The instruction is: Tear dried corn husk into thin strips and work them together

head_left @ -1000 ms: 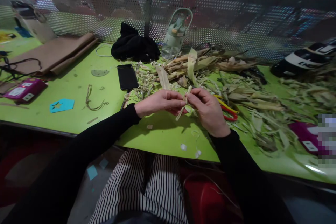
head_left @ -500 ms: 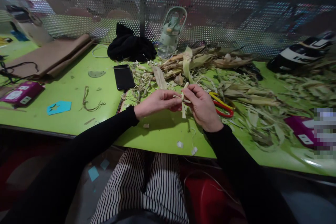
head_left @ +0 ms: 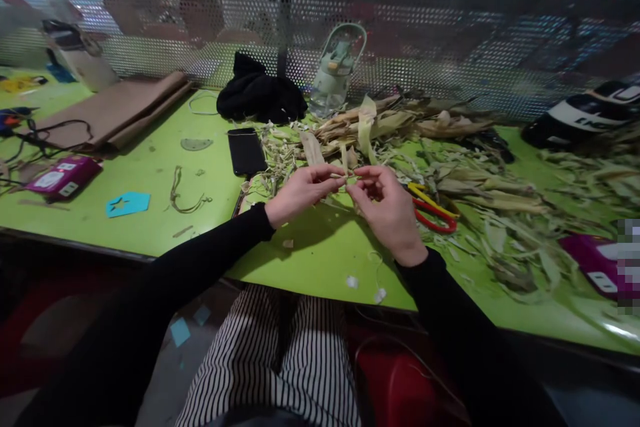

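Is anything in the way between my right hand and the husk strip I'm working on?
Nothing visible: your right hand's fingertips are right by the strip. The red and yellow handles lie off to the hand's right.

Both forearms, in black sleeves, reach forward and angle inward over the worktop (head_left: 310,267). The left hand (head_left: 305,192) pinches with thumb and index finger nearly straight, close beside the right hand (head_left: 387,210), whose thumb points toward it below bent fingers.

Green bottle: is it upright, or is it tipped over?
Upright: the bottle stands with its clear bottom down and its lid on top.
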`<state>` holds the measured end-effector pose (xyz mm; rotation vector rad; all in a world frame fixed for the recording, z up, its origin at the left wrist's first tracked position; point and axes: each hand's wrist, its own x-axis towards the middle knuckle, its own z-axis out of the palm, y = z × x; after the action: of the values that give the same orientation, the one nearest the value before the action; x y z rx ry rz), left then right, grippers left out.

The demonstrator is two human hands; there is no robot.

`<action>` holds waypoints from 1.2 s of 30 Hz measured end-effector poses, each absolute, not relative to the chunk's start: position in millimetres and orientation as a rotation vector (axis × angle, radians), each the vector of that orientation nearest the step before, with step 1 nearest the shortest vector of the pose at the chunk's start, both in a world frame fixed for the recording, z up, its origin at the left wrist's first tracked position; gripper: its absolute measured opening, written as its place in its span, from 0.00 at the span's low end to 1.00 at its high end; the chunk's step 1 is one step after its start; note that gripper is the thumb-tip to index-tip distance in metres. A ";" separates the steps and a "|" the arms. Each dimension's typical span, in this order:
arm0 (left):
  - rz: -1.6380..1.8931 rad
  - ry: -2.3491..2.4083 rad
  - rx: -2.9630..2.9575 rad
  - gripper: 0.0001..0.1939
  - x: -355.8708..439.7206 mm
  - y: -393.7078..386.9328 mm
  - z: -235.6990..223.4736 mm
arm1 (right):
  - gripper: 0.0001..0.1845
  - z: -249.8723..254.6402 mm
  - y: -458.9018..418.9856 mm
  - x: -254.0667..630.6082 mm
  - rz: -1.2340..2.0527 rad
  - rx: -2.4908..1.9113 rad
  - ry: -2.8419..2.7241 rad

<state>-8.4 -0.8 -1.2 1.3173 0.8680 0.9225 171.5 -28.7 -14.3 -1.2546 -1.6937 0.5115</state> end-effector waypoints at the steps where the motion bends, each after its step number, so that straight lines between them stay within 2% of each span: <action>1: 0.927 0.864 1.331 0.10 -9.0 -0.8 -1.6 | 0.17 -13.6 -28.3 172.4 0.502 -1.259 -1.687; 6: 0.860 0.774 1.335 0.09 -10.0 -0.4 -3.0 | 0.17 -10.4 -25.9 176.6 0.525 -1.284 -1.741; 10: 0.874 0.789 1.406 0.11 -10.3 -0.3 -1.3 | 0.20 -6.8 -26.5 176.5 0.507 -1.296 -1.754; 16: 0.787 0.762 1.462 0.12 -16.0 2.4 2.0 | 0.23 -5.2 -28.7 174.7 0.938 -1.210 -1.704; 24: 0.860 0.801 1.532 0.17 -17.4 -1.8 9.9 | 0.22 -1.0 -31.5 172.4 1.131 -1.203 -1.586; 36: 0.889 0.657 1.462 0.16 -21.7 2.0 11.7 | 0.22 2.4 -37.8 166.2 1.183 -1.074 -1.396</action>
<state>-21.7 2.0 11.7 1.4618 0.6569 0.8888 166.2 -37.8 2.4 -1.0735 -1.3959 1.1830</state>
